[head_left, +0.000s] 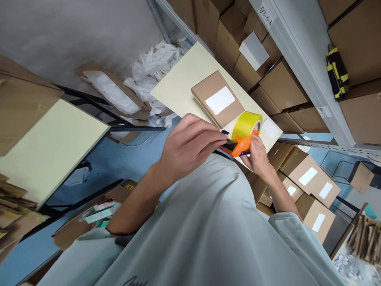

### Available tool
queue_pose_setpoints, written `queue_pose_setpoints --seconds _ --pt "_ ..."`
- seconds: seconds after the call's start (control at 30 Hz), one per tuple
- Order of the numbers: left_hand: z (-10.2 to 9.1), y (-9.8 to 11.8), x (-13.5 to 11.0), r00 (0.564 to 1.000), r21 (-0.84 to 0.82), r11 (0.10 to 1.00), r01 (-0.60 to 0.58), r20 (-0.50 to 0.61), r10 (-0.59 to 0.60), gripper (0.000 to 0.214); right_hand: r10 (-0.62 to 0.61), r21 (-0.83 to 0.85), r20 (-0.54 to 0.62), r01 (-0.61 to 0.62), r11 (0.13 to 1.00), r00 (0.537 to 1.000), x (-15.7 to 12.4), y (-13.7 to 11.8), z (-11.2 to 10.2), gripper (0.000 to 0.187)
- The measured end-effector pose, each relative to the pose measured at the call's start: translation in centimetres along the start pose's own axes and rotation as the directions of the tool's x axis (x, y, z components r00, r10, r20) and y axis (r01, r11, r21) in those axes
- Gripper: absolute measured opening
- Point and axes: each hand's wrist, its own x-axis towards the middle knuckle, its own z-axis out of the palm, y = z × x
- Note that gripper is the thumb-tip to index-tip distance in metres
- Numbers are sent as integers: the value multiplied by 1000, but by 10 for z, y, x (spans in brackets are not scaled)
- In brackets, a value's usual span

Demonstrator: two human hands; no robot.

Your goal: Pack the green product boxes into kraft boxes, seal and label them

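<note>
My right hand [257, 155] grips an orange tape dispenser [242, 145] loaded with a wide roll of yellow tape [246, 124]. Close against the dispenser's dark front end is my left hand [193, 145], its fingertips pressed together. What lies between those fingertips is too small and hidden to make out. Just beyond both hands, a flat brown cardboard box [216, 89] rests on the pale yellow tabletop [181, 75], a white label [220, 100] on its upper face. Another white label [270, 128] lies on the tabletop right of the tape roll.
Shelves of cardboard boxes [282, 85] line the right, with black-yellow cutters [337, 73] on the shelf frame. Labelled boxes [312, 174] are stacked below right. White crumpled packing material [151, 65] is piled behind the table. Another pale tabletop [56, 147] stands at left.
</note>
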Motion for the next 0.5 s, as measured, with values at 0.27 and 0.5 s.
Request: queue_pose_setpoints --seconds 0.27,0.5 --pt "34 -29 -43 974 2 976 217 -71 -217 18 84 -68 106 -77 995 991 -5 11 23 25" --pt "78 -82 -93 952 -93 947 306 1 -307 26 208 -163 325 -162 973 923 -31 37 48 42"
